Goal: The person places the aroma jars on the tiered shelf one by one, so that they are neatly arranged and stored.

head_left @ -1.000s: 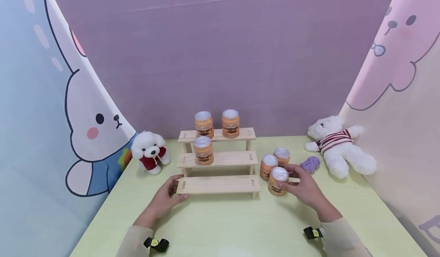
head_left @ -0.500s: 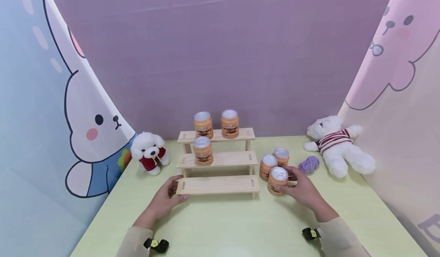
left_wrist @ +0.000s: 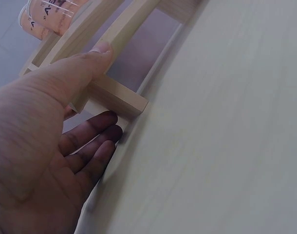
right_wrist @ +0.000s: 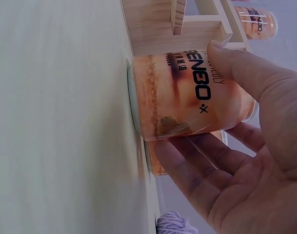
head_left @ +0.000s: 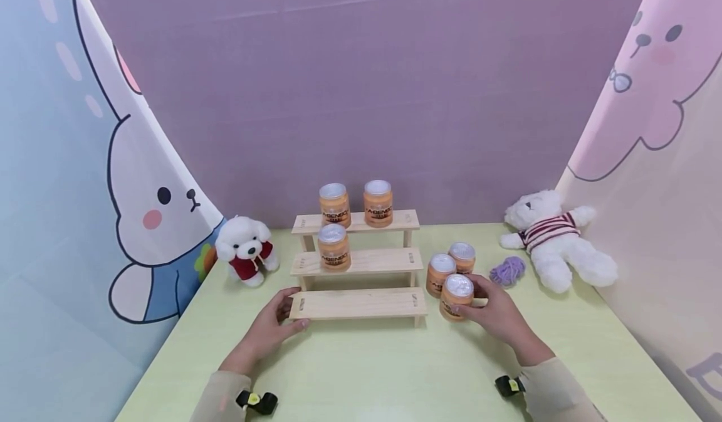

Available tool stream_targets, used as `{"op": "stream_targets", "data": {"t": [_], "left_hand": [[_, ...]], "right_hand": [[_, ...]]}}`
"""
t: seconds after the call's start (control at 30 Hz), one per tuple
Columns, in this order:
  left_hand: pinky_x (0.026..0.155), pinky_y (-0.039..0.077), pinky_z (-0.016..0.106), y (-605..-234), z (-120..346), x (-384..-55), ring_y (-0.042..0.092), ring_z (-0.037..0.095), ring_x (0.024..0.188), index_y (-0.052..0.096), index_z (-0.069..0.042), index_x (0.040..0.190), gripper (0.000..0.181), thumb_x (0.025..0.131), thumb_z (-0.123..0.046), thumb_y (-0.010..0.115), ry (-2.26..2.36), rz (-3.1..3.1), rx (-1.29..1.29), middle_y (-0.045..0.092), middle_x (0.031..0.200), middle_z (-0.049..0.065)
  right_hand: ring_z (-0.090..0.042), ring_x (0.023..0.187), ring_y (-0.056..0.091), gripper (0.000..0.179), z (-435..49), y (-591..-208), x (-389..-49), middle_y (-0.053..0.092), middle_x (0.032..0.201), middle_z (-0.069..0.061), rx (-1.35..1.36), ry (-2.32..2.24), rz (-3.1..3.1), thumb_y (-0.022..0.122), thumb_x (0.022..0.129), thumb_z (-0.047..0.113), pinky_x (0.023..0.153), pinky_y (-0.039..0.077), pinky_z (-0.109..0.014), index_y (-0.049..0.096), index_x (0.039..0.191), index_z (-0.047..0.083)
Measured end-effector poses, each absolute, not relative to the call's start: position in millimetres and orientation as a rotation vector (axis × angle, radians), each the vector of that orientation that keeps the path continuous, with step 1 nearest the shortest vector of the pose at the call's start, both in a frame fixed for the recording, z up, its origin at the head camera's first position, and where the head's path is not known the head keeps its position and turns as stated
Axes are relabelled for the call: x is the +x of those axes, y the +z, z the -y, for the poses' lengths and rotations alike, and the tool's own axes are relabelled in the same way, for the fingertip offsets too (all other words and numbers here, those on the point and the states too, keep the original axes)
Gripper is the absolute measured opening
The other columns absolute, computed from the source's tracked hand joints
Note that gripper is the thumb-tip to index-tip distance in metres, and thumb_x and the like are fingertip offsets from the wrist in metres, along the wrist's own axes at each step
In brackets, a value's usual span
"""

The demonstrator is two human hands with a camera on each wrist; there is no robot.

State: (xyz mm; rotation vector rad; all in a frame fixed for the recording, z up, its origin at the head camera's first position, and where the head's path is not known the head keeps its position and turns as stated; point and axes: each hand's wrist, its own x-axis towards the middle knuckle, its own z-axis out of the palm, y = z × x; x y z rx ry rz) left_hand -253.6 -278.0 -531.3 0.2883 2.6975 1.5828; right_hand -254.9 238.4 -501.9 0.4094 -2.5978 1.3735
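Observation:
A three-step wooden display rack (head_left: 361, 303) stands mid-table. My left hand (head_left: 272, 327) grips the left end of its lowest step, thumb on the front edge; in the left wrist view the other fingers (left_wrist: 92, 134) hang loosely beside the leg. Right of the rack, my right hand (head_left: 499, 312) holds an orange can (head_left: 455, 300) with a silver lid, thumb on one side and fingers on the other. In the right wrist view that can (right_wrist: 180, 97) stands upright, its base at the tabletop. Two similar cans (head_left: 439, 278), (head_left: 464, 256) stand close behind it.
Two orange cans (head_left: 335, 209), (head_left: 378, 205) stand on the top step and another can (head_left: 334, 249) on the middle step's left. A plush dog (head_left: 246, 249) sits left. Purple yarn (head_left: 507, 271) and a plush bear (head_left: 558, 237) lie right. A purple backdrop (head_left: 361, 96) rises behind.
My right hand has shifted slightly to the left around the front can, its thumb moving further onto the side. The left hand, rack and cans stay put.

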Motion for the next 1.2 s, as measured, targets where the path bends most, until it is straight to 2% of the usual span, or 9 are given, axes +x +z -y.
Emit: {"op": "stream_targets", "data": {"t": [0.47, 0.77, 1.07, 1.2], "left_hand": [[0.108, 0.045, 0.045, -529.2, 277.3, -254.0, 0.062, 0.022, 0.116, 0.047, -0.021, 0.153, 0.076, 0.088, -0.026, 0.087, 1.593, -2.677, 0.242, 0.066, 0.125, 0.006], [0.109, 0.044, 0.052, -527.4, 275.4, -251.6, 0.062, 0.025, 0.116, 0.048, -0.017, 0.152, 0.073, 0.09, -0.024, 0.086, 1.625, -2.671, 0.288, 0.066, 0.123, 0.009], [0.105, 0.048, 0.041, -528.8, 276.3, -253.1, 0.063, 0.023, 0.115, 0.046, -0.016, 0.153, 0.075, 0.09, -0.026, 0.086, 1.594, -2.694, 0.286, 0.066, 0.125, 0.008], [0.105, 0.048, 0.042, -529.6, 276.3, -253.0, 0.063, 0.023, 0.115, 0.046, -0.015, 0.153, 0.075, 0.09, -0.026, 0.086, 1.599, -2.691, 0.278, 0.066, 0.125, 0.008]], "right_hand": [[-0.036, 0.105, 0.068, 0.063, -236.6, -497.9, -252.1, 0.071, 0.12, -0.016, 0.415, 1.37, 2.592, 0.09, 0.085, 0.021, 0.084, 0.056, -0.045, 0.062, 0.138, 0.003], [-0.037, 0.107, 0.067, 0.063, -236.9, -501.5, -252.7, 0.071, 0.12, -0.017, 0.386, 1.346, 2.573, 0.09, 0.085, 0.023, 0.087, 0.056, -0.053, 0.062, 0.138, 0.002], [-0.037, 0.107, 0.066, 0.065, -236.7, -501.0, -252.7, 0.07, 0.118, -0.018, 0.294, 1.316, 2.572, 0.09, 0.085, 0.021, 0.085, 0.055, -0.047, 0.059, 0.139, 0.002], [-0.036, 0.107, 0.067, 0.064, -236.4, -500.9, -252.8, 0.07, 0.118, -0.018, 0.294, 1.334, 2.554, 0.091, 0.084, 0.02, 0.085, 0.056, -0.049, 0.059, 0.138, 0.004]]}}
